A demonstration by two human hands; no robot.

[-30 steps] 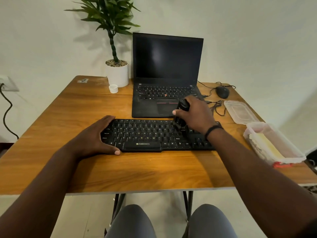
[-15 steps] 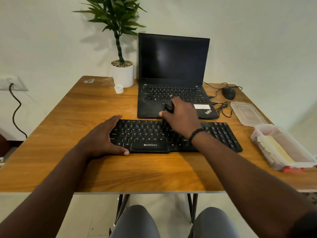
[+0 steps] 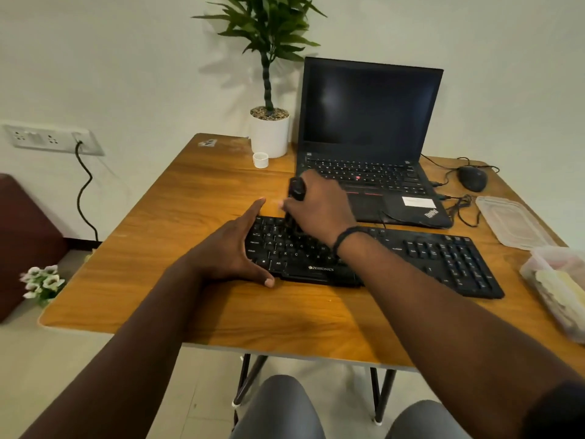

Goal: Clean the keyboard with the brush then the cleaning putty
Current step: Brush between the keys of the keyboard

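Note:
A black keyboard [image 3: 443, 258] lies across the middle of the wooden table [image 3: 177, 223]. My right hand [image 3: 319, 207] grips a black brush [image 3: 296, 189], its bristle end down on the keys near the keyboard's upper left. My left hand [image 3: 228, 251] rests flat against the keyboard's left end, fingers straight along the side edge and thumb along the front edge. At the right edge stands a clear plastic box [image 3: 560, 286] with something pale yellow inside; I cannot tell whether that is the putty.
An open black laptop [image 3: 367, 122] stands behind the keyboard, with a potted plant [image 3: 269, 134] and a small white cap [image 3: 260, 160] to its left. A mouse [image 3: 472, 178] with cables and a clear lid [image 3: 509, 220] lie at the right.
My right hand has swept the brush leftward along the keyboard, from its right-centre to its upper left. The left hand has stayed at the left end. The view has turned left.

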